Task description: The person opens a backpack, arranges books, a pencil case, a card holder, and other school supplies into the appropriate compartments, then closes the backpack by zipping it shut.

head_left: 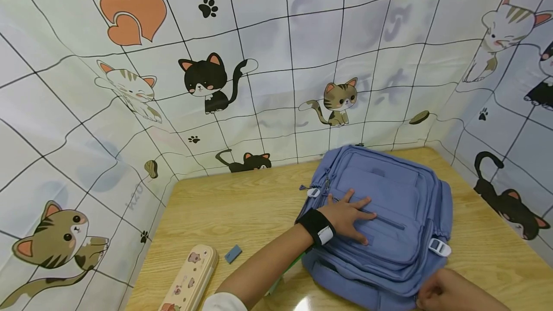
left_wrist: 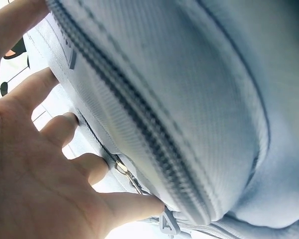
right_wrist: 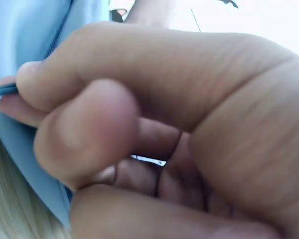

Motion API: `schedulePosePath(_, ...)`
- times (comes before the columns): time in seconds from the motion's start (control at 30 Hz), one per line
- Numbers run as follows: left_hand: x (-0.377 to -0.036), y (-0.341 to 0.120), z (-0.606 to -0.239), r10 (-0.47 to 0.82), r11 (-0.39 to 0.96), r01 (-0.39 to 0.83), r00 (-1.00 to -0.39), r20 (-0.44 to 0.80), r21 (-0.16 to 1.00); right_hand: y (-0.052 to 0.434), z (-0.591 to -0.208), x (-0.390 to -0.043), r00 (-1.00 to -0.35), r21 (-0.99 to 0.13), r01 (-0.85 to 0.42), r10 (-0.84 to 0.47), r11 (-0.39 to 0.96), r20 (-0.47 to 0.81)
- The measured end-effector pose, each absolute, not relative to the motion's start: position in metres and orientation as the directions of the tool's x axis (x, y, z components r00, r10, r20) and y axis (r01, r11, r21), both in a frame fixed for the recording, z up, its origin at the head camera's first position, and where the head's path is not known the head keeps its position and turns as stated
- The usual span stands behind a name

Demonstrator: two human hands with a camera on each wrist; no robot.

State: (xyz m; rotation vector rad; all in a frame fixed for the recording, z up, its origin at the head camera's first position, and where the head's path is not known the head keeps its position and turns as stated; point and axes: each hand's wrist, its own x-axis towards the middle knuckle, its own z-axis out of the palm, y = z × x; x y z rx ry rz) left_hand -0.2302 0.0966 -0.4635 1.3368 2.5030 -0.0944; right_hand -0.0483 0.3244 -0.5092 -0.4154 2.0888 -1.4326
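Observation:
A blue backpack (head_left: 389, 205) lies flat on the wooden table (head_left: 242, 205), front side up. My left hand (head_left: 345, 215), with a black band on its wrist, rests flat on the front pocket with fingers spread. In the left wrist view the left hand (left_wrist: 45, 164) touches the fabric beside a zipper (left_wrist: 139, 124) and its metal pull (left_wrist: 124, 172). My right hand (head_left: 436, 292) is at the backpack's near right corner, fingers curled. In the right wrist view the right hand (right_wrist: 139, 129) pinches a blue edge of the backpack (right_wrist: 20, 59) between thumb and forefinger.
A cream pencil case (head_left: 190, 280) with cat prints lies at the table's near left, with a small blue eraser (head_left: 233, 253) beside it. Something green (head_left: 287, 265) shows under my left forearm. A cat-patterned cloth wall (head_left: 259, 61) encloses the table on three sides.

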Motion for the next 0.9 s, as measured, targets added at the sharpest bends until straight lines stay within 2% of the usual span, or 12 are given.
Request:
schedulePosePath(0.27,-0.229,0.094,-0.463,0.797,0.571,0.817,-0.527,-0.296,0.081,0.291,-0.503,-0.055,-0.689,-0.984,0.015,-0.711,0.18,-0.14)
schedulePosePath(0.43,-0.229,0.094,-0.464,0.802,0.562,0.823,-0.521,-0.292,0.075,0.283,-0.501,-0.056,-0.71,-0.976,0.005,-0.687,0.217,-0.156)
schedulePosePath(0.63,-0.233,0.094,-0.465,0.799,0.564,0.822,-0.518,-0.304,0.08,0.288,-0.503,-0.056,-0.724,-0.957,-0.064,-0.673,0.283,-0.151)
schedulePosePath(0.73,-0.235,0.095,-0.462,0.803,0.558,0.824,-0.507,-0.313,0.097,0.294,-0.499,-0.056,-0.73,-0.945,-0.049,-0.658,0.323,-0.187)
schedulePosePath(0.83,-0.232,0.095,-0.452,0.822,0.528,0.842,-0.472,-0.318,0.115,0.304,-0.491,-0.054,-0.74,-0.94,-0.005,-0.633,0.342,-0.226)
schedulePosePath(0.9,-0.223,0.095,-0.442,0.857,0.471,0.875,-0.426,-0.29,0.108,0.314,-0.485,-0.051,-0.771,-0.921,0.023,-0.579,0.39,-0.264)
